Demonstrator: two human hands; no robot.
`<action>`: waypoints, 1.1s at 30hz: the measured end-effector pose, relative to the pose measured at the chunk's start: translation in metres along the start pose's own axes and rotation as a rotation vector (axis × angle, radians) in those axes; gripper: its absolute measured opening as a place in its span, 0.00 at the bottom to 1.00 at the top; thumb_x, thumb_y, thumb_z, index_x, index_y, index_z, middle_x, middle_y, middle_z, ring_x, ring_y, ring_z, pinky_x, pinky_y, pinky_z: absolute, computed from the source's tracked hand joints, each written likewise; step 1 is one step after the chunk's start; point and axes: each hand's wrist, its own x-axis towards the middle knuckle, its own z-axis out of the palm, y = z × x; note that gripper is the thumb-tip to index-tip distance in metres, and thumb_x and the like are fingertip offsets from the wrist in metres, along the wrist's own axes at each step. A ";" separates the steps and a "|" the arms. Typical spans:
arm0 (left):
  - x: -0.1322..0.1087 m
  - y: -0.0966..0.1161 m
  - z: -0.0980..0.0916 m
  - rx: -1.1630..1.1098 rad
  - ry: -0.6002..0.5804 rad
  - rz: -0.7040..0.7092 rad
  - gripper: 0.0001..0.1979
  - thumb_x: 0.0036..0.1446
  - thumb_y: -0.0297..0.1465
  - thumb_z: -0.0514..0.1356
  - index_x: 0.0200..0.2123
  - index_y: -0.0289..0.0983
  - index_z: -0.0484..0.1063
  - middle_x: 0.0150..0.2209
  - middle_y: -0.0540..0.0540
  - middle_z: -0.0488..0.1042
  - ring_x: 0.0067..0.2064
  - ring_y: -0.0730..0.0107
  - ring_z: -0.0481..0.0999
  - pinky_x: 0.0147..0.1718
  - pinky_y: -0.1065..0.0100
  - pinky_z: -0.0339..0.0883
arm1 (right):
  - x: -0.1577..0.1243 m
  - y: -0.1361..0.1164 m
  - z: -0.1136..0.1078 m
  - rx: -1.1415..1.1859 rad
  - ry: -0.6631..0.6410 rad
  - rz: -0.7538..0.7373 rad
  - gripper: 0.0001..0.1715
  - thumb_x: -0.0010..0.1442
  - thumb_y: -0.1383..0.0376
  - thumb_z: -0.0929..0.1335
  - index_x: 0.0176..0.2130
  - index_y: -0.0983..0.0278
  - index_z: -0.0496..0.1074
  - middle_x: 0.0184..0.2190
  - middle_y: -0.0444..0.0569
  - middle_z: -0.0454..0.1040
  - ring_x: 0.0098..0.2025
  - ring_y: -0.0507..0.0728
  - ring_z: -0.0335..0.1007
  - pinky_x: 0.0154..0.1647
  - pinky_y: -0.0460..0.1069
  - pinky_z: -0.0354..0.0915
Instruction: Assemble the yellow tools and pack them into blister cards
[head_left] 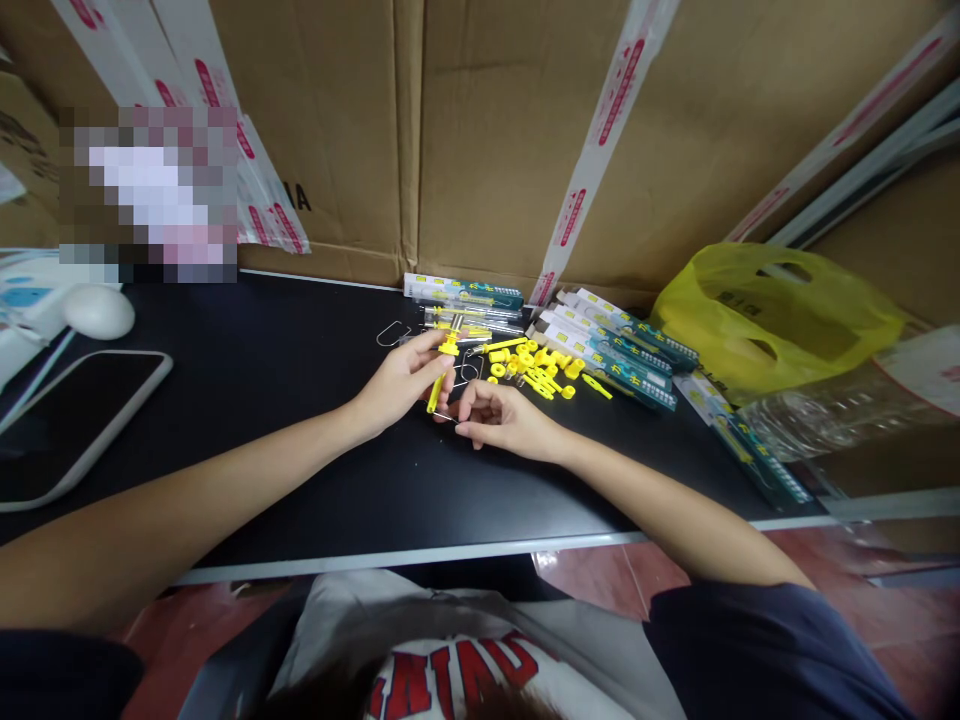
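Observation:
In my left hand (405,385), the fingers are closed around a yellow spring scale rod (435,394) with a yellow collar and a metal piece at its top. The rod is tilted, its lower end pointing down toward the black table. My right hand (510,425) pinches a thin metal wire (445,416) at the rod's lower end; whether the wire passes through the rod I cannot tell. Just beyond both hands lies a pile of small yellow plastic parts (571,368). Bent wire hooks (391,333) and clear tubes with yellow rods (480,318) lie behind my left hand.
Spring scale boxes (637,372) lie at the right and back of the table (315,510). A yellow plastic bag (780,340) and clear bottle (802,430) are far right. A phone (82,420) lies left, near a white rounded object (99,311). Taped cartons (510,130) stand behind.

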 end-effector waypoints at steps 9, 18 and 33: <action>0.001 -0.001 0.004 0.033 0.004 -0.005 0.16 0.52 0.27 0.58 0.46 0.35 0.66 0.39 0.46 0.74 0.19 0.83 0.68 0.15 0.77 0.59 | -0.002 -0.023 -0.042 -0.660 0.201 0.005 0.11 0.58 0.59 0.68 0.32 0.65 0.68 0.28 0.45 0.72 0.28 0.50 0.65 0.28 0.45 0.62; -0.003 0.005 0.003 0.082 -0.015 -0.031 0.21 0.56 0.31 0.58 0.54 0.38 0.67 0.30 0.51 0.69 0.17 0.87 0.59 0.11 0.80 0.48 | -0.015 -0.035 -0.072 -1.579 0.198 0.558 0.11 0.57 0.60 0.66 0.39 0.62 0.71 0.36 0.54 0.77 0.39 0.63 0.74 0.29 0.48 0.59; -0.004 -0.001 0.002 0.205 -0.007 -0.037 0.10 0.59 0.38 0.58 0.40 0.39 0.66 0.21 0.55 0.64 0.18 0.80 0.67 0.13 0.79 0.61 | -0.008 -0.028 -0.061 -1.632 0.197 0.573 0.16 0.56 0.64 0.63 0.44 0.67 0.69 0.38 0.59 0.78 0.42 0.67 0.76 0.34 0.52 0.65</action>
